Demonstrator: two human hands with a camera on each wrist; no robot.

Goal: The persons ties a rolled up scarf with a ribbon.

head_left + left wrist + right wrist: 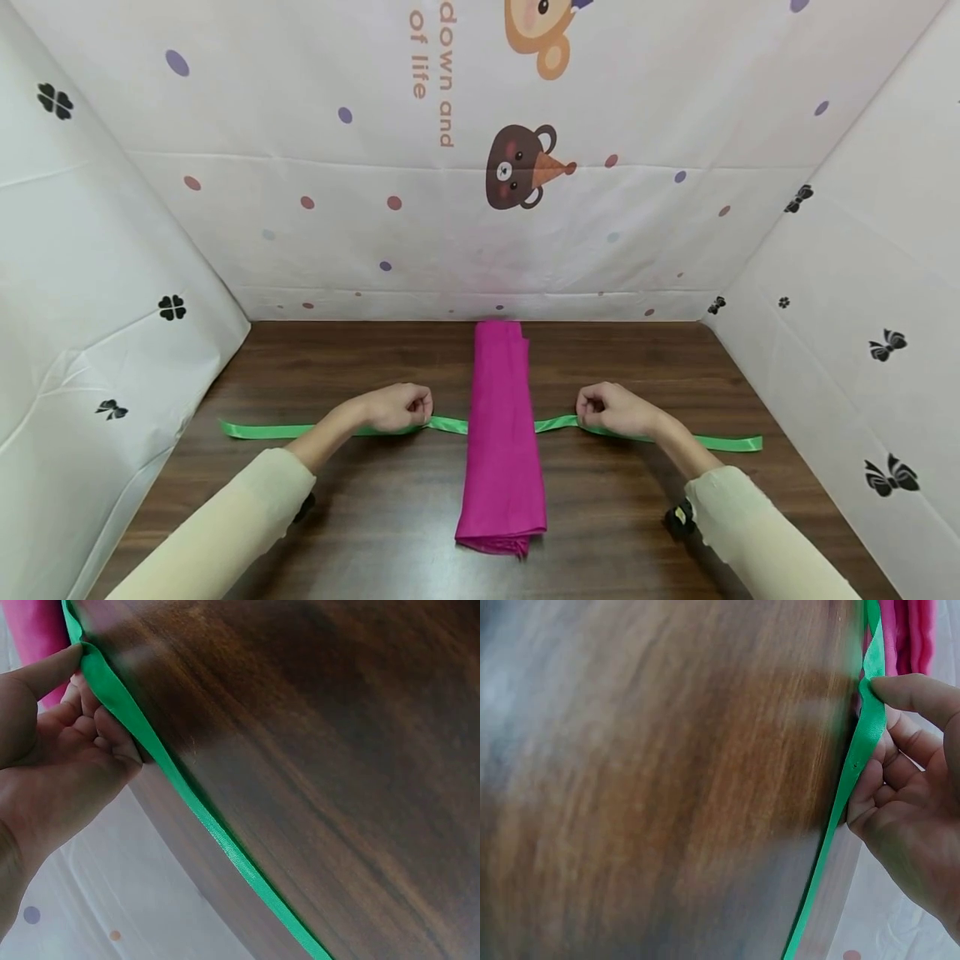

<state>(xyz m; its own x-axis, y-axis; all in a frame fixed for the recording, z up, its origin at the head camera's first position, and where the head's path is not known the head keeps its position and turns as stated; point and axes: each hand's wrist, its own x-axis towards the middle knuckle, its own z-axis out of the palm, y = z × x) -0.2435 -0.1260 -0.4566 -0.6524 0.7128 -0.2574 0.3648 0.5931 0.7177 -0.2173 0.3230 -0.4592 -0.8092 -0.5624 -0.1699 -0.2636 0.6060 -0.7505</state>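
Observation:
A folded magenta cloth (pixel 501 450) lies lengthwise on the brown wooden table, its near end showing stacked layers. Crossing beneath it from side to side runs a green satin ribbon (pixel 447 425), whose middle is hidden by the cloth. My left hand (pixel 396 407) pinches the ribbon just left of the cloth; in the left wrist view the thumb presses the green band (pixel 142 731) against the fingers. On the other side my right hand (pixel 611 408) pinches it too, and the right wrist view shows the ribbon (pixel 866 731) twisted slightly at the thumb tip. Both tails trail outward along the table.
White printed sheets enclose the wooden table (pixel 375 517) at the back (pixel 300 242), left (pixel 97 333) and right (pixel 840 400). The cloth's far end reaches the back sheet. Dark bands sit at both wrists beneath pale sleeves (pixel 232 508).

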